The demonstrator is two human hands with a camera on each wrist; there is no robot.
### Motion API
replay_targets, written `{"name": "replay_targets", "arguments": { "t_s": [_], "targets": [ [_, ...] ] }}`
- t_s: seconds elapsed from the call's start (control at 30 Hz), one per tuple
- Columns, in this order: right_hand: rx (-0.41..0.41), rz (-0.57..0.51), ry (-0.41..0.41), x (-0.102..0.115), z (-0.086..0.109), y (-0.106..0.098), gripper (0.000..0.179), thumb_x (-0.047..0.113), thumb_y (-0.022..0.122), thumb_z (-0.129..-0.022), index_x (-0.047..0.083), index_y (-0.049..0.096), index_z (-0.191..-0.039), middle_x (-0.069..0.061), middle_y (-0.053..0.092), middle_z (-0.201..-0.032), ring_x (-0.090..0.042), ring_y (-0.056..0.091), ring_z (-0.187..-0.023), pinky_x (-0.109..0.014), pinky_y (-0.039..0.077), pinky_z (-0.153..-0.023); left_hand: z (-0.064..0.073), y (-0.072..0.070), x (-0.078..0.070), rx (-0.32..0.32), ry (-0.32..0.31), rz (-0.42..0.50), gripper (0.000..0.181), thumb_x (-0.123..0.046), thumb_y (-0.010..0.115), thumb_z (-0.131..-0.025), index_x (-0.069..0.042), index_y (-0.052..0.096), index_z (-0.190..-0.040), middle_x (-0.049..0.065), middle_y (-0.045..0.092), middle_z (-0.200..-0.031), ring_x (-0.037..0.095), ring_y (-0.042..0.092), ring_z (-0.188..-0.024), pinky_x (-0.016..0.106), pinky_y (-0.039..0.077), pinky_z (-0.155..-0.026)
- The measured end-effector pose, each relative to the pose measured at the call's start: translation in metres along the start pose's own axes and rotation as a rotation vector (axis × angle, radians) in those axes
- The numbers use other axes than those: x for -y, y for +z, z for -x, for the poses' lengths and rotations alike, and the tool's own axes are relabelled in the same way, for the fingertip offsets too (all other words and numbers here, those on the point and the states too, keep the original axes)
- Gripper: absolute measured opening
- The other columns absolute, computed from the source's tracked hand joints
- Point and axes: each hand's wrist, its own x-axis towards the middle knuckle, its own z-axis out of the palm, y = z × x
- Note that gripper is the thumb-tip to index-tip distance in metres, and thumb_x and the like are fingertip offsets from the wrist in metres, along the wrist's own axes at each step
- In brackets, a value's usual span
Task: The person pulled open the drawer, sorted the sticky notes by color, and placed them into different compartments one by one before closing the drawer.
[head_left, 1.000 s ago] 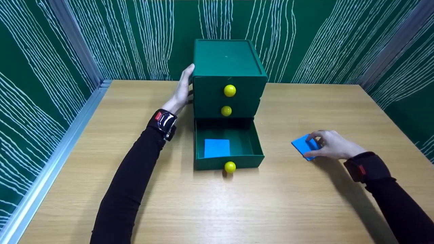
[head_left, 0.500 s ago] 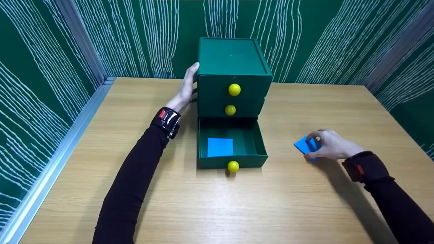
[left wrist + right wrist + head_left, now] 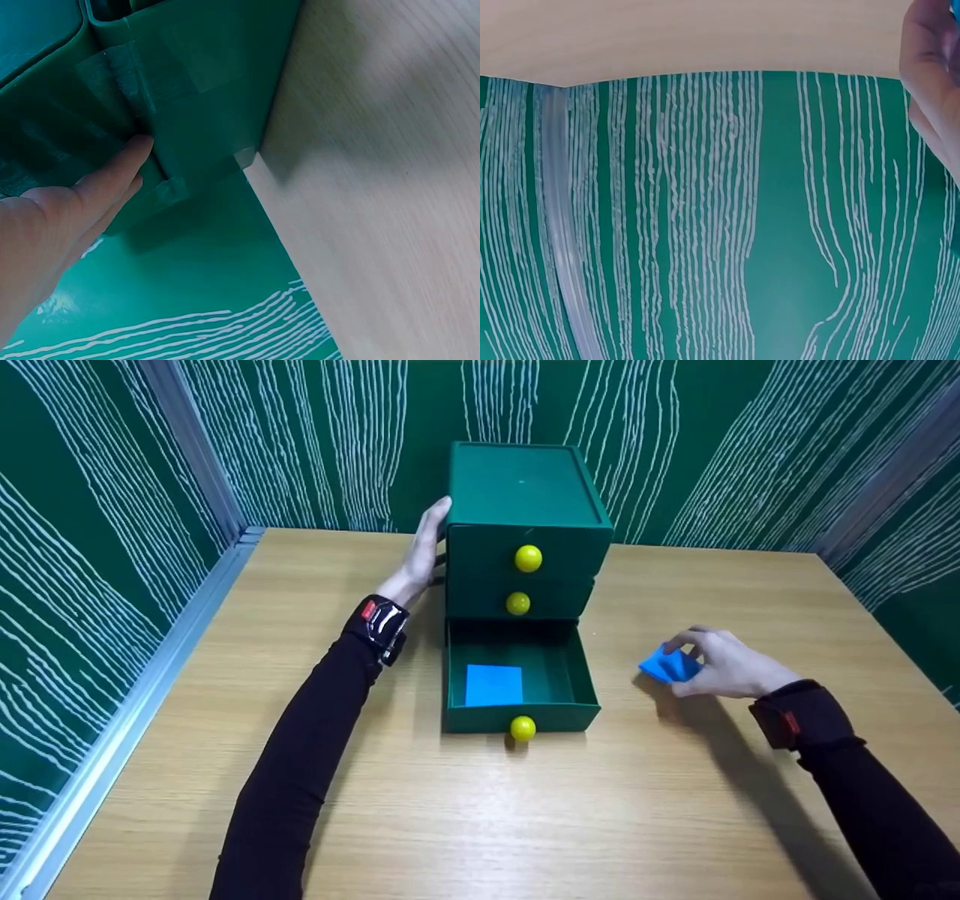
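My left hand rests flat against the left side of a green drawer cabinet; the left wrist view shows its straight fingers along the cabinet wall. To the right of the cabinet, my right hand pinches a blue square of paper between thumb and fingers. That sheet bends and hangs over its own shadow on the table. Another blue paper square lies at the left in the pulled-out bottom drawer. In the right wrist view, the right hand shows only at the edge.
The two upper drawers, with yellow knobs, are closed. A third yellow knob is on the bottom drawer's front. Green walls with white streaks enclose the wooden table, with a metal strip along the left.
My right hand has raised the blue paper off the table, and it now bends. The left hand stays on the cabinet. The whole head view has shifted slightly.
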Motion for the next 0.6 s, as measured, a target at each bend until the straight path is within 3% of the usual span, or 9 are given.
{"name": "replay_targets", "arguments": {
  "t_s": [0.3, 0.6],
  "targets": [
    [-0.009, -0.025, -0.038, 0.018, -0.008, -0.004, 0.043, 0.018, 0.085, -0.075, 0.003, 0.062, -0.109, -0.023, 0.061, -0.118, -0.035, 0.061, -0.101, -0.045, 0.056, -0.085, 0.001, 0.0, 0.0, 0.01, 0.014, -0.023, 0.066, -0.043, 0.022, -0.103, -0.014, 0.011, -0.161, 0.007, 0.006, -0.169, 0.03, 0.012, -0.156, 0.057, 0.013, -0.124],
    [-0.07, -0.019, -0.177, 0.051, -0.017, -0.015, 0.04, 0.012, 0.083, -0.073, 0.005, 0.061, -0.106, -0.02, 0.061, -0.115, -0.033, 0.061, -0.1, -0.047, 0.061, -0.078, 0.002, -0.001, 0.0, 0.018, -0.039, -0.032, 0.067, -0.05, 0.024, -0.102, -0.022, 0.01, -0.161, 0.002, 0.005, -0.169, 0.027, 0.012, -0.156, 0.058, 0.017, -0.123]
  ]
}}
